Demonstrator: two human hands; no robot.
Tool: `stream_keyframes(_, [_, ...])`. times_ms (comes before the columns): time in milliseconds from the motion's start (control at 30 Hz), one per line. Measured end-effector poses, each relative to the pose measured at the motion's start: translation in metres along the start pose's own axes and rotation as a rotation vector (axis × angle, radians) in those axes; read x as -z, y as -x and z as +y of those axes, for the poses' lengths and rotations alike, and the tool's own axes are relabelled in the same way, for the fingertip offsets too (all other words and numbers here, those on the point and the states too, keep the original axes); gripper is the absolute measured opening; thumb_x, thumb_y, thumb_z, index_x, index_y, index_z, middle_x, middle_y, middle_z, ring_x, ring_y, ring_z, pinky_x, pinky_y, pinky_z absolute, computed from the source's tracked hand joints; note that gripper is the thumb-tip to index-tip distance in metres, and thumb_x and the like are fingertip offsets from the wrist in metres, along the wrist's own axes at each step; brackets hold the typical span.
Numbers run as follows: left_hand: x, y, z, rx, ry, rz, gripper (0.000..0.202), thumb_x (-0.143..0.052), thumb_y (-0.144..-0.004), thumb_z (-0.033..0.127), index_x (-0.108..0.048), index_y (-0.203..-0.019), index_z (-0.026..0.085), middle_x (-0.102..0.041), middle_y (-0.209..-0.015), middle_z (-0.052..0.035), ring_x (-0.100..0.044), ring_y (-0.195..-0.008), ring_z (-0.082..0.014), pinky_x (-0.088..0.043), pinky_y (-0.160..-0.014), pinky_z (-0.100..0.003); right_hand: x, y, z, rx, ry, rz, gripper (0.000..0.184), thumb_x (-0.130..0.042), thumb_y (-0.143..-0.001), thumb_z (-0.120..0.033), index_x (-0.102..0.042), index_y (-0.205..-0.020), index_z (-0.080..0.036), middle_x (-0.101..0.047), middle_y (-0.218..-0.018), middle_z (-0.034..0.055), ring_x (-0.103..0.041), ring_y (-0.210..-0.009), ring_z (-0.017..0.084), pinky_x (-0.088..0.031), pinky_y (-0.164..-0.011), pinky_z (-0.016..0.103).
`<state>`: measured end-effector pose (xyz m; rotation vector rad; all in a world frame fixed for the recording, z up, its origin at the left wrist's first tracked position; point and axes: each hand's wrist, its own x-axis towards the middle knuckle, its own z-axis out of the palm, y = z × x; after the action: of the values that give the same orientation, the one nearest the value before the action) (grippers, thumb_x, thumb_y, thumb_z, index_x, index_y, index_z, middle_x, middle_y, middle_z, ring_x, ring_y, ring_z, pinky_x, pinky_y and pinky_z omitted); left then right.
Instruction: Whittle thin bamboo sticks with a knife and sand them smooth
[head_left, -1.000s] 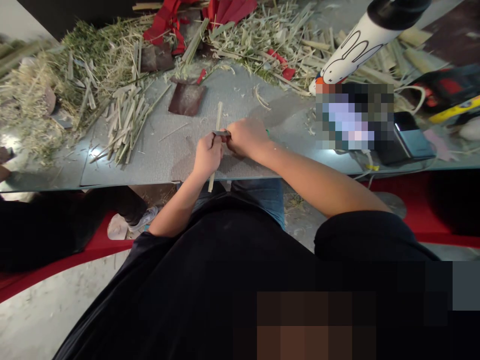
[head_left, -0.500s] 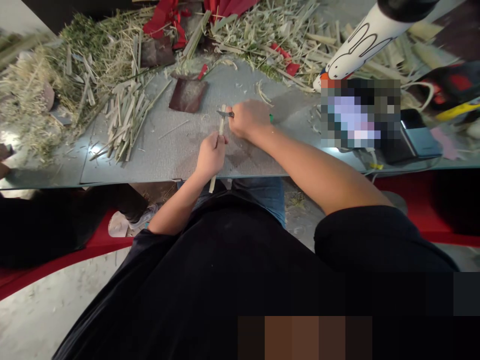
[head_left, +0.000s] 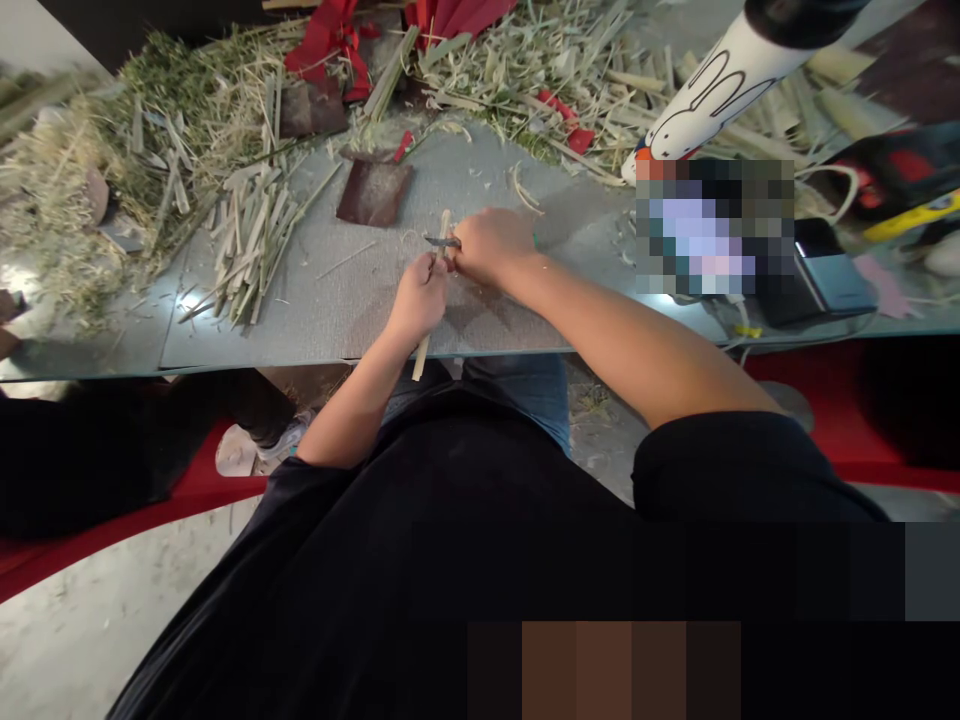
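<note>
My left hand (head_left: 417,300) is closed around a thin pale bamboo stick (head_left: 422,357) that runs from the table edge up past my fingers. My right hand (head_left: 491,245) is closed on a small knife (head_left: 441,241) whose dark blade lies across the stick near its upper end (head_left: 445,220), just above my left fingers. Both hands work over the grey mat (head_left: 330,300) near the table's front edge.
A bundle of cut bamboo strips (head_left: 251,240) lies left on the mat, with a brown sandpaper sheet (head_left: 373,190) behind my hands. Shavings and red cloth (head_left: 330,40) pile at the back. A white rabbit-print tube (head_left: 705,95) and a phone (head_left: 832,280) lie right.
The knife slid up the stick away from me, then came back down toward my left hand. My left hand kept its grip with the stick shifting slightly.
</note>
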<state>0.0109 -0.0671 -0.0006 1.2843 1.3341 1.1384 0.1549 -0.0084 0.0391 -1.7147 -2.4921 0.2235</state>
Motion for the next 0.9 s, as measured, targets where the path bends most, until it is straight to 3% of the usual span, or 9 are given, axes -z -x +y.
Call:
stream_keyframes(133, [-0.001, 0.009, 0.014, 0.146, 0.057, 0.023, 0.042, -0.045, -0.116, 0.005, -0.052, -0.079, 0.022, -0.04, -0.053, 0.009, -0.037, -0.043, -0.0069, -0.029, -0.05, -0.021, 0.005, 0.016, -0.005, 0.021, -0.01, -0.025, 0.042, -0.059, -0.118, -0.039, -0.091, -0.123, -0.012, -0.083, -0.112, 0.0256, -0.078, -0.108, 0.043, -0.052, -0.086, 0.046])
stream_keyframes(233, [0.001, 0.017, 0.023, 0.163, 0.033, 0.012, 0.046, -0.044, -0.112, 0.001, -0.054, -0.071, 0.021, -0.044, -0.046, 0.0072, -0.04, -0.043, -0.0074, -0.029, -0.049, -0.021, 0.003, 0.026, -0.003, 0.001, -0.024, -0.006, 0.042, -0.056, -0.119, -0.038, -0.089, -0.122, -0.014, -0.083, -0.111, 0.0246, -0.078, -0.106, 0.043, -0.051, -0.085, 0.046])
stream_keyframes(400, [0.005, 0.021, 0.019, 0.127, 0.018, -0.057, 0.044, -0.048, -0.115, 0.008, -0.066, -0.076, 0.018, -0.055, -0.046, 0.0053, -0.041, -0.038, -0.007, -0.029, -0.044, -0.021, 0.002, 0.031, 0.007, -0.079, -0.05, 0.11, 0.048, -0.041, -0.12, -0.033, -0.082, -0.139, -0.016, -0.082, -0.12, 0.0221, -0.074, -0.112, 0.041, -0.048, -0.088, 0.045])
stream_keyframes(533, [0.003, 0.021, 0.011, 0.046, -0.03, -0.085, 0.045, -0.055, -0.121, 0.022, -0.067, -0.078, 0.018, -0.061, -0.051, 0.0038, -0.045, -0.037, -0.0062, -0.031, -0.043, -0.02, 0.012, 0.034, 0.01, -0.08, -0.108, 0.086, 0.05, -0.038, -0.122, -0.037, -0.079, -0.143, -0.018, -0.08, -0.127, 0.0204, -0.072, -0.123, 0.041, -0.048, -0.091, 0.043])
stream_keyframes(733, [0.0, 0.022, 0.01, 0.066, -0.077, -0.149, 0.043, -0.055, -0.122, 0.022, -0.068, -0.081, 0.017, -0.061, -0.051, 0.0046, -0.047, -0.037, -0.006, -0.033, -0.043, -0.019, 0.016, 0.04, 0.007, -0.075, -0.241, 0.135, 0.067, -0.026, -0.127, -0.061, -0.08, -0.141, -0.024, -0.078, -0.114, 0.0159, -0.071, -0.11, 0.037, -0.052, -0.085, 0.044])
stream_keyframes(900, [0.001, 0.025, 0.009, 0.052, -0.004, -0.209, 0.038, -0.053, -0.122, 0.019, -0.067, -0.087, 0.017, -0.063, -0.054, 0.0048, -0.049, -0.041, -0.0062, -0.037, -0.045, -0.018, 0.001, 0.028, 0.012, -0.117, -0.265, 0.272, 0.066, -0.025, -0.128, -0.055, -0.082, -0.131, -0.022, -0.075, -0.103, 0.0153, -0.07, -0.106, 0.038, -0.055, -0.087, 0.047])
